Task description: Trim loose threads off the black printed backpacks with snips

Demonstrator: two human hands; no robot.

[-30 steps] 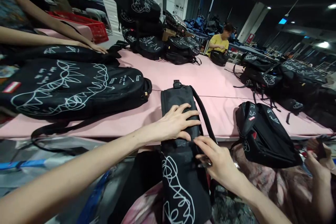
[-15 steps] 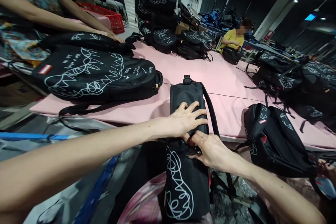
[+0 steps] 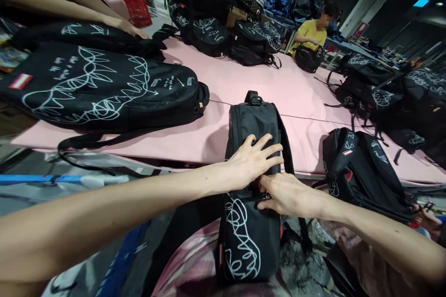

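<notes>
A black backpack point(image 3: 244, 241) with white scribbled lines on its lower part stands on its narrow side in front of me, between my lap and the table edge. Across its upper part my left hand point(image 3: 256, 160) lies with the fingers spread, pressing on the dark fabric. Just below it, my right hand point(image 3: 289, 195) is closed, its thumb and curled fingers gripping the backpack at a dark seam or opening. What lies under those fingertips is hidden. A carry handle with a buckle point(image 3: 254, 97) sticks up at the far end.
The pink-covered table point(image 3: 216, 74) carries a large printed backpack point(image 3: 104, 83) at left, beside another person's hand point(image 3: 130, 28). Another backpack point(image 3: 365, 171) lies at right. Piled bags point(image 3: 195, 9) stand at the back. A person in yellow point(image 3: 308, 35) works farther off.
The camera view has shifted, so the large left backpack sits farther left. My right hand's fingers have drawn together at the seam. My left hand stays spread on the backpack.
</notes>
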